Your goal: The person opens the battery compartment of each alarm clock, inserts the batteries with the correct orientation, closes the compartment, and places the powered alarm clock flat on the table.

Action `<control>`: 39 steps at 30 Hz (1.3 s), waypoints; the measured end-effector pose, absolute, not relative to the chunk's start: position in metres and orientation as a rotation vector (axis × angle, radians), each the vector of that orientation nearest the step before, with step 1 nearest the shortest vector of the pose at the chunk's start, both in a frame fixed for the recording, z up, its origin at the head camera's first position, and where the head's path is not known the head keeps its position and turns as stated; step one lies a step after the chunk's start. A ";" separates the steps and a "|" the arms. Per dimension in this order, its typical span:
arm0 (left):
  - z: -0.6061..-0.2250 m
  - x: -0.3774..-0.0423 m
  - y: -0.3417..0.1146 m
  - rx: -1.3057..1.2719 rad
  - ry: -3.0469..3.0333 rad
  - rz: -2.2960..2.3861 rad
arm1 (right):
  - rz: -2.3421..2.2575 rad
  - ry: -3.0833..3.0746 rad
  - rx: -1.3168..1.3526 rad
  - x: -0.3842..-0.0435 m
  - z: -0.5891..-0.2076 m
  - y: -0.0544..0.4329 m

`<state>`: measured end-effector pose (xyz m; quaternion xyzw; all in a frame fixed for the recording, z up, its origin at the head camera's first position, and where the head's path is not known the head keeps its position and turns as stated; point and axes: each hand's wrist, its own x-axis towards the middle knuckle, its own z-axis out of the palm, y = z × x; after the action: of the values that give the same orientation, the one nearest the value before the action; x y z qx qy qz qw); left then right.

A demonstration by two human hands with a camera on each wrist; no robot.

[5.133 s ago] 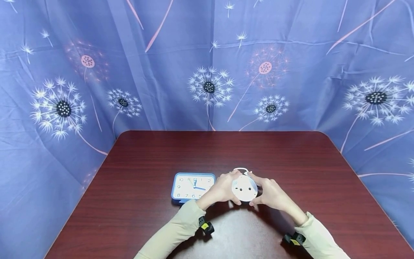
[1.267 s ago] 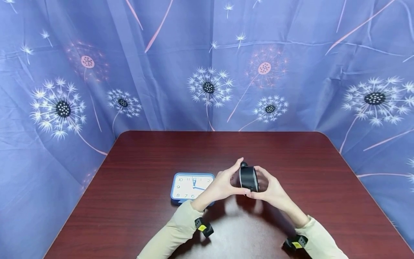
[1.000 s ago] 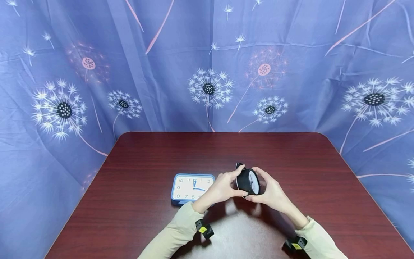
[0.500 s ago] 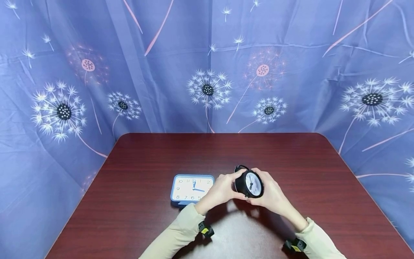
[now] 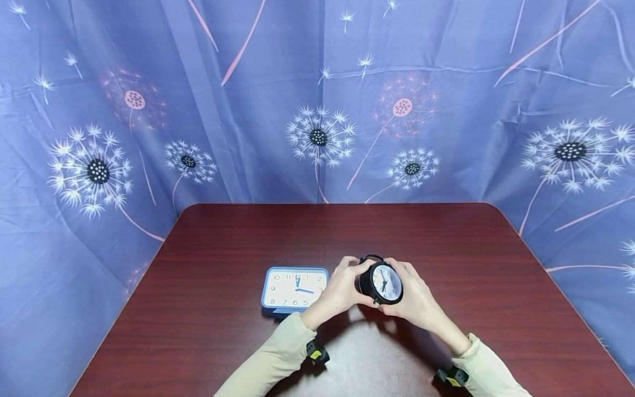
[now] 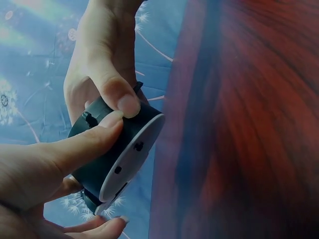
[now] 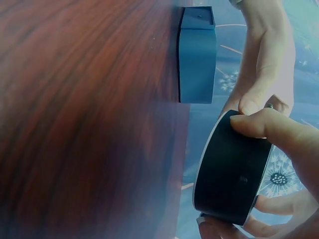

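Both hands hold a small round black alarm clock above the table, its white dial tilted up toward the head camera. My left hand grips its left side, fingers over the top and thumb below. On the other side, my right hand holds it between thumb and fingers. In the left wrist view, the clock's white back with dark knobs shows, and both thumbs press on the black casing. The right wrist view shows the casing side-on. Close to my left hand, a blue rectangular clock stands on the table.
The dark red wooden table extends around the hands, glossy near the front. Behind and beside it hangs a blue curtain printed with dandelions. My left forearm passes close to the blue clock's lower right corner.
Earlier the round clock's white back faced up. It has since been turned over in both hands, so its dial now shows. The blue clock has stayed in place.
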<state>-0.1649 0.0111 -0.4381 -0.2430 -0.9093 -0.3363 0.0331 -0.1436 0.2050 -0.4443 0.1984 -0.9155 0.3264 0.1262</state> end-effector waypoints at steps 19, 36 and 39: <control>-0.446 -0.167 0.019 -0.964 -2.786 -0.648 | 0.845 -2.765 0.519 -0.141 -0.449 0.200; -0.451 -0.170 0.020 -1.027 -2.861 -0.463 | 0.790 -2.836 0.477 -0.142 -0.452 0.196; -0.452 -0.170 0.020 -1.018 -2.862 -0.472 | 0.780 -2.839 0.473 -0.142 -0.453 0.195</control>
<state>-0.1697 0.0200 -0.4520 -0.3308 -0.9305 -0.1533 0.0337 -0.1423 0.1955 -0.4525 0.1580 -0.9490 0.2608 0.0796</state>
